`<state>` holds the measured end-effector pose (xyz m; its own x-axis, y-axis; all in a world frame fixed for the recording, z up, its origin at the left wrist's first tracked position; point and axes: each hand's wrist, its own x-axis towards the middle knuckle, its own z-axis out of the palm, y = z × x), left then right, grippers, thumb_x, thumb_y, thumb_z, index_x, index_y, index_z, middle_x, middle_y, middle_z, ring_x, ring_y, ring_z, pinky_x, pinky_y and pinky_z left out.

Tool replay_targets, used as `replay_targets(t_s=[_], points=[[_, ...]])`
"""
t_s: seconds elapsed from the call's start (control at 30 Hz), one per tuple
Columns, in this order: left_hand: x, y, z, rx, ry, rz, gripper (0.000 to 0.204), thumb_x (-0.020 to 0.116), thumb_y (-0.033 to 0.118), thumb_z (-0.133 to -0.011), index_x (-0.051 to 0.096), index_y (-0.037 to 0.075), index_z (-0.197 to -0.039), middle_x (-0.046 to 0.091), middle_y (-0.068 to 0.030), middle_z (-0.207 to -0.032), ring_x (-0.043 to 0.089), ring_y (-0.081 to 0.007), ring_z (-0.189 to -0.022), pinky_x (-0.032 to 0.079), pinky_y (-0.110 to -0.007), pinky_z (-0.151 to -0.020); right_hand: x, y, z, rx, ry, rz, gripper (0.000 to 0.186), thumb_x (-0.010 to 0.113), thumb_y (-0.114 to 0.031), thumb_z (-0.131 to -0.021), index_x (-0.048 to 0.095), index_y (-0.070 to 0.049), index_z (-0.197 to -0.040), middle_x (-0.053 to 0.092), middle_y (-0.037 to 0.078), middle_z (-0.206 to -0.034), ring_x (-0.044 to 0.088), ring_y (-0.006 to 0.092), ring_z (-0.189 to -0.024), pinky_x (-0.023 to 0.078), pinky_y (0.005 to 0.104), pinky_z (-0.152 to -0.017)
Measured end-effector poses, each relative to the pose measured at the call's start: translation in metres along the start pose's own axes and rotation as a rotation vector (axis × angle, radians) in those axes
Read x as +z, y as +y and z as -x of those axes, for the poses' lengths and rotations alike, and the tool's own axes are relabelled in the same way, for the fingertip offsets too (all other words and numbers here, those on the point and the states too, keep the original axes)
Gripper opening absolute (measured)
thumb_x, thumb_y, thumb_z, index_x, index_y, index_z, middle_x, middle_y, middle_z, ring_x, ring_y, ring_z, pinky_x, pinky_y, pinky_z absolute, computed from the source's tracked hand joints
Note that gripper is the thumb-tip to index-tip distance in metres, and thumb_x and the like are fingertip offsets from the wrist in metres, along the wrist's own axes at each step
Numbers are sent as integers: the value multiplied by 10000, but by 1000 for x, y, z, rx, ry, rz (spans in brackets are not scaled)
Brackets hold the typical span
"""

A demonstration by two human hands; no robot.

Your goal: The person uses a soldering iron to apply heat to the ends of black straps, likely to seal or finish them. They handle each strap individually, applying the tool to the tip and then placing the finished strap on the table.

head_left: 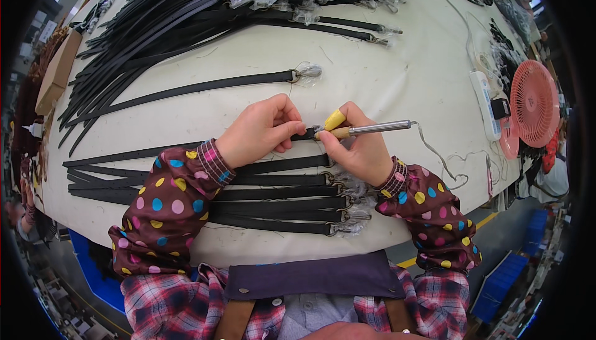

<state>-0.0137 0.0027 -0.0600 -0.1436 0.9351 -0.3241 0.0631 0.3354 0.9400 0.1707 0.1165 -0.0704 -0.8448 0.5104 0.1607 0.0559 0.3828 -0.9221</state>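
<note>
My left hand (259,132) pinches a black strap (124,156) close to its metal-ringed right end. Between the fingers of my right hand (365,157) is a corded pen-shaped tool (382,127) with a silvery barrel and a tan front part. Its front points left at the strap end; the very tip is hidden by my fingers. Yellow tape (334,120) wraps one right finger. Below my hands, several black straps (285,204) lie side by side, their metal hardware in clear plastic (354,206) at the right. A single strap (211,84) lies beyond my hands.
A large heap of black straps (167,20) covers the table's far left. At the right are a pink fan (534,101), a white power strip (484,105) and the tool's loose cord (434,151). A cardboard box (59,76) stands at the left edge. Blue bins (500,287) sit below the table.
</note>
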Motion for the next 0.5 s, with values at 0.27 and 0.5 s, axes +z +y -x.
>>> replay_targets(t_s=[0.27,0.5], points=[[0,4,0,-32,-10,-5,124,596,109,-952,512,18,-954,657,-38,-858,574,-43,-640,496,-185,-559,1,0,0,13,-7,30,217,690,-109,-845,502,-15,-899,618,89,-764,642,135,-680,489,268,-592],[0,3,0,-34,-10,6,126,597,113,-953,511,21,-957,656,-35,-859,566,-38,-633,493,-184,-556,1,-3,-1,30,-22,51,216,690,-109,-843,502,-14,-894,609,94,-763,621,136,-658,474,269,-566]])
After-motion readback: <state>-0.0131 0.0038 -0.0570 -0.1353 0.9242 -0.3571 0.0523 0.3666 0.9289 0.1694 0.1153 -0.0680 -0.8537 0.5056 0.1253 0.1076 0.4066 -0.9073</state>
